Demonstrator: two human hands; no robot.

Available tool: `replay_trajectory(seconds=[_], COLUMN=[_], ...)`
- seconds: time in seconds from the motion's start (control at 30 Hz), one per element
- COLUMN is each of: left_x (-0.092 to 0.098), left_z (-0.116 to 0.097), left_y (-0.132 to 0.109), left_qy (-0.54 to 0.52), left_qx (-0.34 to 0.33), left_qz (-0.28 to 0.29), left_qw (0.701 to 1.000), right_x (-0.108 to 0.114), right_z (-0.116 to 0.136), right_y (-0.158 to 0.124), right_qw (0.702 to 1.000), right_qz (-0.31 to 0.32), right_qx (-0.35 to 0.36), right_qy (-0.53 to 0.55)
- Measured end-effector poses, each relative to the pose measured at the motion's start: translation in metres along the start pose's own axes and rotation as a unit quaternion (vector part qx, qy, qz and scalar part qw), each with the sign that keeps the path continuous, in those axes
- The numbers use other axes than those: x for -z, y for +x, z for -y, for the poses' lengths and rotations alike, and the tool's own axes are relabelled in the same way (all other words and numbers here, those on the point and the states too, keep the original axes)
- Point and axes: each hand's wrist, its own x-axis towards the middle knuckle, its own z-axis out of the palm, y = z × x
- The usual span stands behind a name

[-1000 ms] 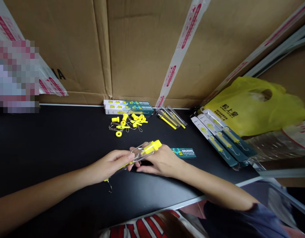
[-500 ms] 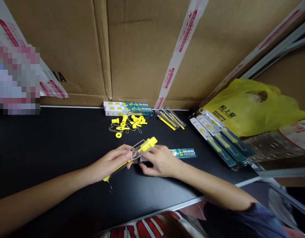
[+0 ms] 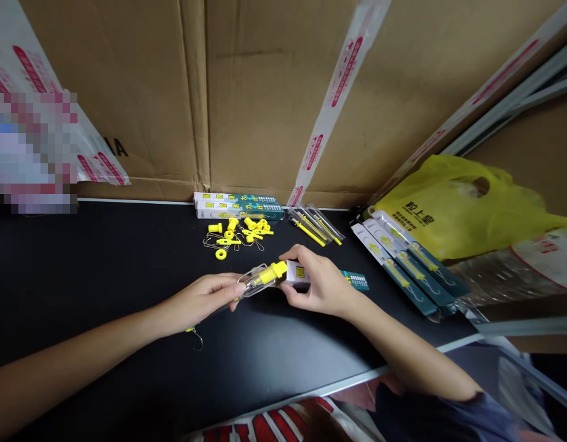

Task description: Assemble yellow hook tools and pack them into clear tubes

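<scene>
My left hand (image 3: 210, 299) is closed around a spring scale (image 3: 267, 275), a clear tube with a yellow cap, a wire loop at the upper end and a metal hook below. My right hand (image 3: 323, 283) grips a slim white and teal box (image 3: 298, 274), its fingers bent round the white end. The scale's yellow cap lies right by that white end; whether they touch I cannot tell. Beyond the hands is a small heap of yellow plastic parts (image 3: 227, 242) with wire loops and hooks. Clear tubes with yellow rods (image 3: 311, 230) lie to its right.
Two printed boxes (image 3: 240, 209) are stacked at the back against a large cardboard carton (image 3: 283, 123). Several packed boxes (image 3: 403, 270) lie side by side at the right, next to a yellow plastic bag (image 3: 453, 209). A metal edge (image 3: 348, 382) borders the black table (image 3: 127, 258) in front.
My right hand has lifted slightly and shifted right, and the box's white end now shows in its fingers. The scale's capped end has come level with that end.
</scene>
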Motion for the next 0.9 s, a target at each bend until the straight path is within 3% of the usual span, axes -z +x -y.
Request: replay_trajectory(seconds=[0.27, 0.5, 0.77, 0.83, 0.9], left_x=[0.002, 0.003, 0.000, 0.000, -0.002], left_z=[-0.007, -0.025, -0.023, -0.022, -0.022], left_y=[-0.004, -0.010, -0.011, -0.009, -0.009], left_qy=[-0.011, 0.161, -0.001, -0.010, 0.016], left_qx=[0.036, 0.020, 0.202, 0.208, 0.185], left_qz=[0.034, 0.000, 0.103, 0.117, 0.096], left_qw=[0.999, 0.987, 0.974, 0.971, 0.978], right_x=[0.008, -0.003, -0.013, -0.014, -0.016], right_z=[0.002, 0.011, 0.015, 0.015, 0.016], right_y=[-0.003, -0.002, -0.002, -0.003, -0.004], right_qw=[0.992, 0.964, 0.954, 0.955, 0.955], right_qz=[-0.047, -0.004, -0.018, -0.014, -0.005], right_qx=[0.081, 0.170, 0.203, 0.213, 0.217], right_qy=[-0.089, -0.205, -0.218, -0.205, -0.201])
